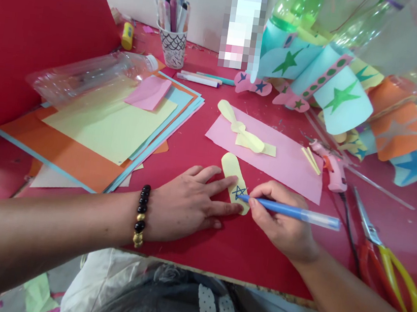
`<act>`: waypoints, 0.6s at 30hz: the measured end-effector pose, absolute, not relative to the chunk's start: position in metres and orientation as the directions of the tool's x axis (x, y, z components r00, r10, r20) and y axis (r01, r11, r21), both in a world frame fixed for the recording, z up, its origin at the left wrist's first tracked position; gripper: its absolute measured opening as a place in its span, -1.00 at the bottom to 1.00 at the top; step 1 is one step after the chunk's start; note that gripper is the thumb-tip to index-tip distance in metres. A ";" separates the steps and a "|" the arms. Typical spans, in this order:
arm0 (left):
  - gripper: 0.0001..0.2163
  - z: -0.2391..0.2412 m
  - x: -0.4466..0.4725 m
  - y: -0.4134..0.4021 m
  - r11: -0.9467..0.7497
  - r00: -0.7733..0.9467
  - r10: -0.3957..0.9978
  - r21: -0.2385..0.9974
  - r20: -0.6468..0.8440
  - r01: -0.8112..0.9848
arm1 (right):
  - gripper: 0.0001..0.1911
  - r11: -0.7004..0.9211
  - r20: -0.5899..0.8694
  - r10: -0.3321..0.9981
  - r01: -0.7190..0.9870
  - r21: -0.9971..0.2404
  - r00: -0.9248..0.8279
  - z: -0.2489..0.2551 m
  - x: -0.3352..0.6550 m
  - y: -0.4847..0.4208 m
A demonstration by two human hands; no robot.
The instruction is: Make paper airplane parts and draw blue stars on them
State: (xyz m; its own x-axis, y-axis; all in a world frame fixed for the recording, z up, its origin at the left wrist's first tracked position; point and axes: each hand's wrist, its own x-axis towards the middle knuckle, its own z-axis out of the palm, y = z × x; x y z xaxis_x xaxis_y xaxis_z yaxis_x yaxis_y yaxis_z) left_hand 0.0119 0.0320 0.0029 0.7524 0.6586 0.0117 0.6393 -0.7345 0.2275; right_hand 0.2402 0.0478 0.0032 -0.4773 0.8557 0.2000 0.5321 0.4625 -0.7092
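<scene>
Pale yellow paper cut-out found on red tabletop, just below a pink paper sheet. Cut-out pinned by left hand, fingers spread flat, not gripping. Blue felt-tip pen clamped in right hand, tip touching a blue star drawn on the cut-out. Pink glue gun and yellow-and-red-handled scissors noted at right; coloured paper stack and clear plastic bottle at left. Far side crowded by star-decorated bottle crafts; pen cup stands beyond.
</scene>
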 end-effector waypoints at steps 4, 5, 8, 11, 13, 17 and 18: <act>-0.60 0.002 0.012 0.032 -0.736 0.754 0.657 0.226 0.015 0.637 | -0.95 0.480 0.208 0.846 0.533 -0.697 -0.491 0.003 0.238 0.049; -0.60 0.002 0.012 0.032 -0.737 0.754 0.656 0.227 0.013 0.637 | -0.96 0.486 0.213 0.844 0.531 -0.694 -0.493 0.003 0.238 0.049; -0.59 0.002 0.012 0.032 -0.735 0.755 0.656 0.231 0.005 0.637 | -0.96 0.497 0.223 0.839 0.531 -0.686 -0.497 0.002 0.237 0.049; -0.60 0.002 0.012 0.032 -0.734 0.756 0.655 0.236 0.000 0.637 | -0.96 0.498 0.223 0.838 0.533 -0.684 -0.498 0.003 0.237 0.049; -0.60 0.002 0.012 0.032 -0.736 0.758 0.653 0.237 0.000 0.634 | -0.96 0.495 0.217 0.839 0.535 -0.685 -0.499 0.003 0.237 0.049; -0.59 0.002 0.012 0.033 -0.739 0.758 0.652 0.221 -0.003 0.637 | -0.96 0.477 0.200 0.849 0.547 -0.689 -0.489 0.002 0.237 0.050; -0.58 0.002 0.012 0.032 -0.740 0.758 0.652 0.215 -0.005 0.637 | -0.96 0.471 0.199 0.854 0.551 -0.689 -0.481 0.002 0.237 0.050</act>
